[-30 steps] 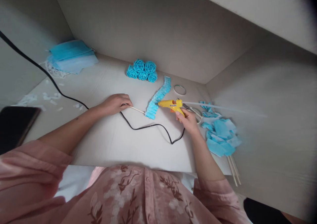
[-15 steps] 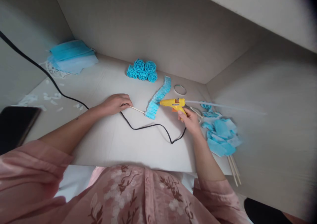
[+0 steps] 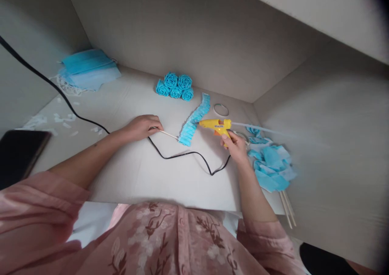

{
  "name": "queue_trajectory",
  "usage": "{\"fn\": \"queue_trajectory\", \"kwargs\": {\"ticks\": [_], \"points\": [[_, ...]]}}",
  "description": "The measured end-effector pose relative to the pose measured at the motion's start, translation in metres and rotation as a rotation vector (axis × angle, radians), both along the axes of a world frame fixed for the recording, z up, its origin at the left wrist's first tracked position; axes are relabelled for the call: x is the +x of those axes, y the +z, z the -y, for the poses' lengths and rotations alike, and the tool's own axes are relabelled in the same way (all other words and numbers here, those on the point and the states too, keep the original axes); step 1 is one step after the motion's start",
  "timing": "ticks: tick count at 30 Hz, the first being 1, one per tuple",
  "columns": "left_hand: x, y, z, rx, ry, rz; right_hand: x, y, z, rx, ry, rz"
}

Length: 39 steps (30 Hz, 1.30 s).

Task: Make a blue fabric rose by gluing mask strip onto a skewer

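Note:
My right hand [image 3: 236, 146] grips a yellow hot glue gun [image 3: 215, 125] by its handle, with a long clear glue stick [image 3: 253, 127] jutting from the back. The gun's nozzle is at the right edge of a pleated blue strip [image 3: 194, 119] lying on the table; whether it touches I cannot tell. In the closed fingers of my left hand [image 3: 142, 127] is a thin wooden stick [image 3: 168, 134], its far end at the strip's near end. Behind the strip sit several rolled blue flowers [image 3: 175, 87].
A black cord [image 3: 179, 155] crosses the table [image 3: 158, 181]. Blue face masks [image 3: 89, 68] are stacked back left, near white scraps [image 3: 65, 121] and a dark phone [image 3: 22, 155]. Tape ring [image 3: 221, 110], partly hidden scissors, blue scraps [image 3: 273, 165] and wooden sticks [image 3: 287, 210] lie right.
My right hand has shifted the glue gun slightly to the right. My left hand, the stick and the pleated strip stay in place.

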<state>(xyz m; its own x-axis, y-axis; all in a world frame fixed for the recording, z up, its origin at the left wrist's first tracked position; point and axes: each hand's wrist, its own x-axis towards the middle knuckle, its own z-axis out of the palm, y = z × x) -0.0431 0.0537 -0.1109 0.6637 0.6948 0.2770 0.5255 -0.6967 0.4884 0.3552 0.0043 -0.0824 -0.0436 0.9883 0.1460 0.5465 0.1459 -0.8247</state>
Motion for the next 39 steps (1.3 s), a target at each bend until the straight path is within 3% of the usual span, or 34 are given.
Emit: {"fn": "queue_trajectory", "kwargs": {"ticks": [15, 23, 31, 39], "points": [[-0.001, 0.001, -0.001, 0.0, -0.005, -0.004, -0.012, 0.001, 0.0, -0.036, 0.014, 0.141], [0.0, 0.001, -0.001, 0.004, -0.01, -0.013, -0.005, -0.003, -0.002, -0.043, -0.022, -0.062], [-0.001, -0.001, -0.001, 0.008, -0.007, 0.0, -0.01, 0.001, -0.001, -0.03, 0.012, 0.096], [-0.001, 0.0, -0.001, 0.008, -0.008, -0.006, -0.005, -0.007, -0.005, -0.007, -0.044, -0.177]]}}
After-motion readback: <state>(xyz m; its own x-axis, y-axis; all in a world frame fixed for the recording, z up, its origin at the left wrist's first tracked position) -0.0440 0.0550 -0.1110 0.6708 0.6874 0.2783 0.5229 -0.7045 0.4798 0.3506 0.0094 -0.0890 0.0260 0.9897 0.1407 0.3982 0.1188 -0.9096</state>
